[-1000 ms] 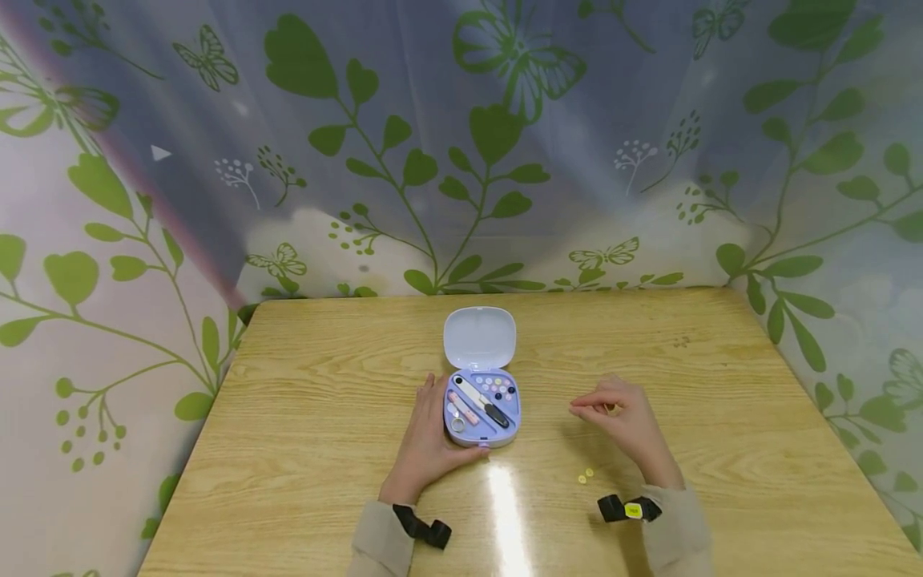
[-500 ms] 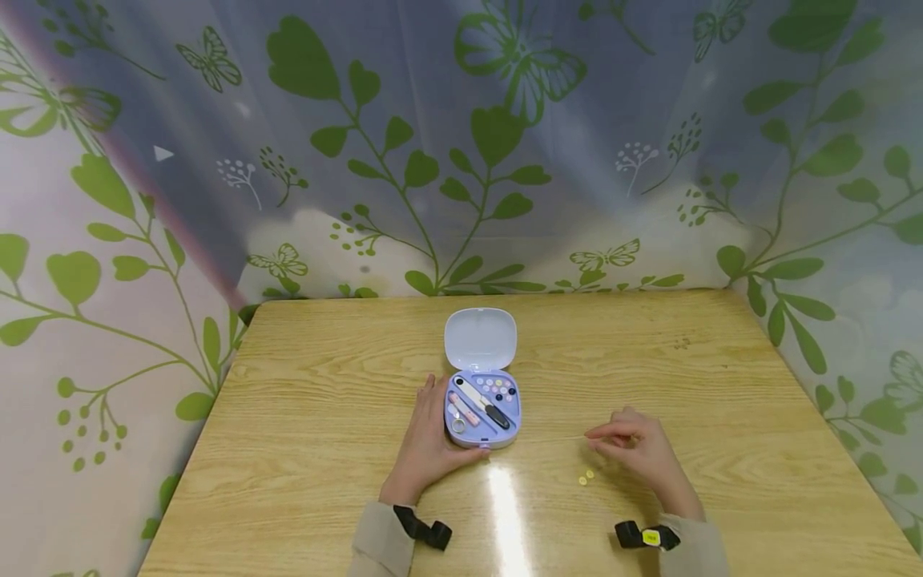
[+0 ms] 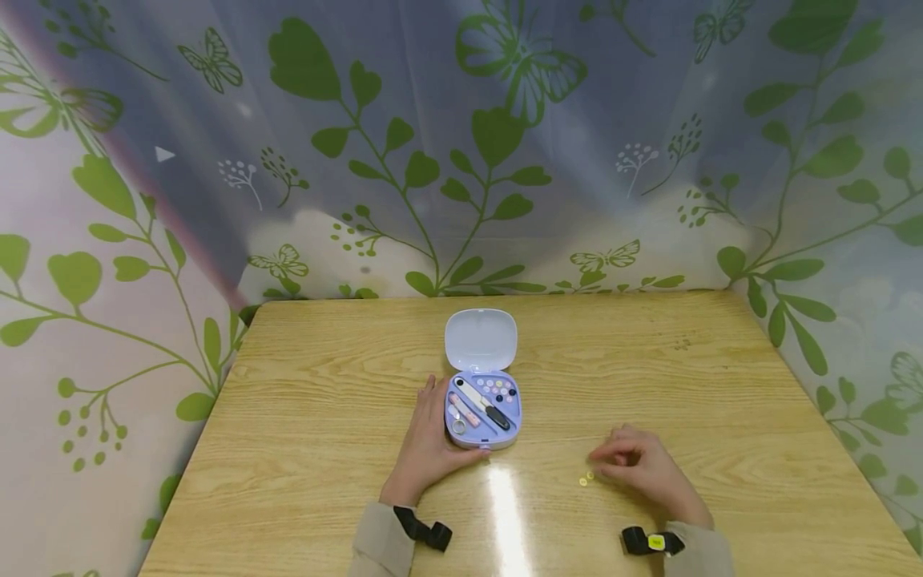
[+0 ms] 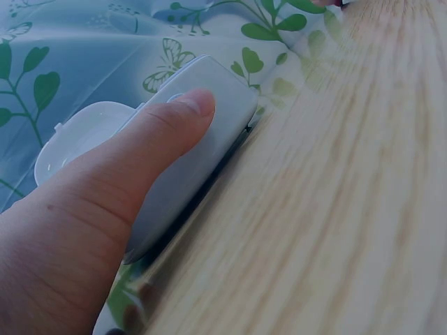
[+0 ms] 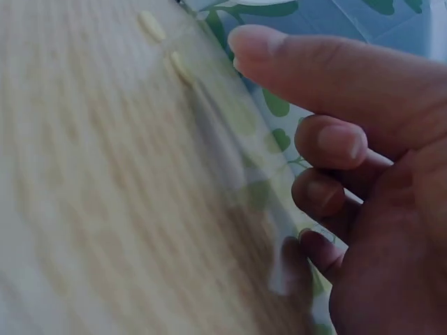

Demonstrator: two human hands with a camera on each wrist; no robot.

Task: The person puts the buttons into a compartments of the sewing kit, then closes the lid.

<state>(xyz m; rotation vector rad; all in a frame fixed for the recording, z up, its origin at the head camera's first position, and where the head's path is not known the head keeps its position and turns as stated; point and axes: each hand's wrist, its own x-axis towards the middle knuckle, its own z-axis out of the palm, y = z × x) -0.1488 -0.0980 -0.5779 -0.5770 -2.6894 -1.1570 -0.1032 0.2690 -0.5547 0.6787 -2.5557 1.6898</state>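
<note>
An open lilac sewing kit box (image 3: 505, 440) stands on the table, its white lid (image 3: 481, 340) tipped back. My left hand (image 3: 421, 453) grips its left side, the thumb across the front wall, as the left wrist view shows at the white box side (image 4: 227, 91). To the right lie two small yellow buttons (image 3: 583, 482), also in the right wrist view as pale yellow buttons (image 5: 180, 70). My right hand (image 3: 645, 473) hovers beside them, fingertips close to the farther one. Its fingers bend loosely, thumb stretched forward, with nothing visible between them.
Inside the box are a slim white tool with a black handle (image 3: 497, 417), a pink-and-white tube (image 3: 464, 408), a silver ring (image 3: 458, 426) and several small buttons (image 3: 499, 385). A leaf-patterned curtain (image 3: 505, 240) hangs behind the wooden table (image 3: 324, 385).
My right hand has come down and toward the front edge, from beside the box to the two yellow buttons. The left hand and the box have stayed in place.
</note>
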